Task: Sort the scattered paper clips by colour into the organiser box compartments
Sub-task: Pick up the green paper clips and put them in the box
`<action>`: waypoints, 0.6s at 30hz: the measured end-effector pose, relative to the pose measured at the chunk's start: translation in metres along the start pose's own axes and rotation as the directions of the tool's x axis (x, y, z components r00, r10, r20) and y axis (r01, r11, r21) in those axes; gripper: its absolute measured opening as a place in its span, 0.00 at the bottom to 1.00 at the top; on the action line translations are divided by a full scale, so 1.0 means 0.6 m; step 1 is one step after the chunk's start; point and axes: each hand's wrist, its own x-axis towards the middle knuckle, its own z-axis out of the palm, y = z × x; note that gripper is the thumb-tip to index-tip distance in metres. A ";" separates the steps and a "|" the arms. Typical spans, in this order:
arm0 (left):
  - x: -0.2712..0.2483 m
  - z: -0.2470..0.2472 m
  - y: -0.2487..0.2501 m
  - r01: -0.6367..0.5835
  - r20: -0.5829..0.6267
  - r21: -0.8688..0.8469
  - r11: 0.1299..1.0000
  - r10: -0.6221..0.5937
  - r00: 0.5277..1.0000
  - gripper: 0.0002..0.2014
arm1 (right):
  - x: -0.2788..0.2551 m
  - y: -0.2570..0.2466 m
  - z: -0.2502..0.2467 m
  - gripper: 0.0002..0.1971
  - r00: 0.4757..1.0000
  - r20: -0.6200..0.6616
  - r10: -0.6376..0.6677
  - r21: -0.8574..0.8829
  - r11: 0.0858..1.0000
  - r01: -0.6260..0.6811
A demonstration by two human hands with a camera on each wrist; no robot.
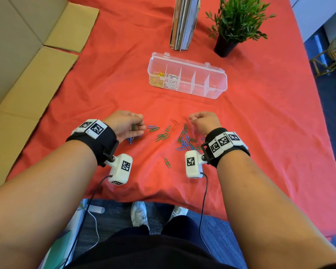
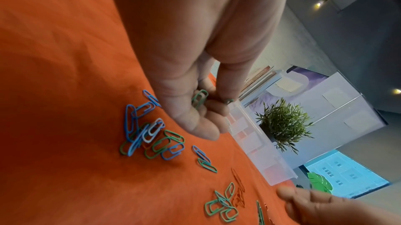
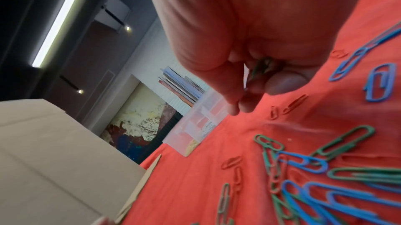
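Your left hand (image 1: 127, 126) curls its grip round green clips (image 2: 199, 98); your right hand (image 1: 206, 122) closes on more green clips (image 3: 260, 69). Loose clips (image 1: 184, 139) lie between them on the table (image 1: 260, 113), the box (image 1: 186, 75) beyond.

**Even overhead light, soft edges in the wrist views**

Bright, diffuse light falls evenly across the red cloth (image 1: 241, 117) in the head view, with only faint shadows under both forearms and wide-angle bending toward the corners. In the left wrist view the cloth turns a deeper orange, dim at the left edge, while 2 ceiling spotlights (image 2: 318, 4) flare small and hard. The right wrist view is the softest: a ceiling light strip (image 3: 57, 24) glares white, the cardboard (image 3: 54, 160) is smeared, and the nearest paper clips (image 3: 325, 199) blur out of focus.
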 end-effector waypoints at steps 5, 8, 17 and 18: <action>0.002 -0.012 -0.006 -0.037 -0.034 0.056 0.998 0.039 0.999 0.13 | -0.006 0.028 0.013 0.08 0.999 -0.013 0.030 -0.425 0.905 -0.033; -0.002 -0.009 -0.002 -0.031 -0.100 0.063 0.998 0.037 0.994 0.16 | -0.018 0.029 0.029 0.10 0.996 -0.026 -0.081 -0.487 0.871 0.058; 0.004 -0.006 -0.027 -0.122 -0.077 0.857 0.502 0.358 0.931 0.08 | -0.016 0.002 0.037 0.15 0.995 0.026 -0.099 -0.552 0.828 0.097; 0.007 -0.006 -0.034 -0.107 -0.065 0.906 0.409 0.384 0.921 0.11 | -0.012 0.004 0.032 0.14 0.994 0.005 -0.110 -0.543 0.834 0.095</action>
